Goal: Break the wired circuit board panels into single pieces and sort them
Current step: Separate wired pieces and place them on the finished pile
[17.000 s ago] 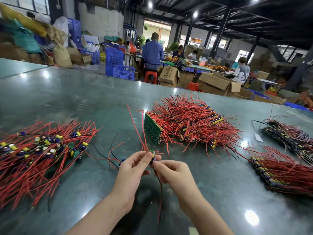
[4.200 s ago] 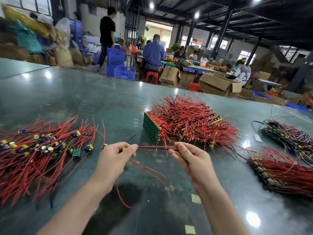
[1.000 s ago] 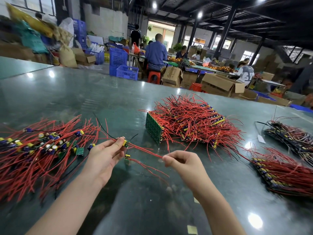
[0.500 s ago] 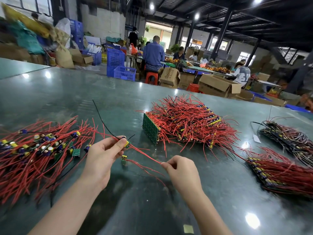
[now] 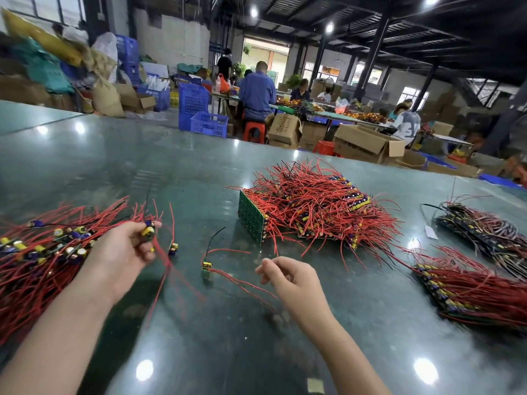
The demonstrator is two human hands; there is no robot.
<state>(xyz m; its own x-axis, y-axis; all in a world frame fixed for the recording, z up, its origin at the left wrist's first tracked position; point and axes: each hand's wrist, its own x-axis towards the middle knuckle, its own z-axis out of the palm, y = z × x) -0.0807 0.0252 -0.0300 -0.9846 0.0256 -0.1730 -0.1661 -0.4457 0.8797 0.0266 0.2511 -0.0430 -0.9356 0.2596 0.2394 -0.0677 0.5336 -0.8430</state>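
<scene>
Obs., worker at the dark green table, both forearms bare.

Left hand: fingers curled, thumb and fingertips pinching 1 single board piece with a yellow-and-purple component. Its red wires trail down and are motion-blurred. The hand sits at the right edge of the sorted pile, a loose heap of single pieces with red leads, far left on the table.

Right hand: fingers loosely curled, thumb and forefinger close together but gripping nothing that can be seen. A red wire runs just beside the fingertips; contact cannot be confirmed.

Between the hands: 1 loose piece lies flat on the table, 1 black lead pointing away from the worker, red leads running toward the right hand. A 2nd small piece lies near the left hand's fingers.

Unbroken stock: stack of panels at table centre, beyond the hands, green board edge facing left, red wires bristling out. 2 more panel bundles at right: near one with red wires, far one with darker wires. Small white slip between centre stack and far bundle.

Background: other people seated at benches, cardboard boxes, blue crates.
</scene>
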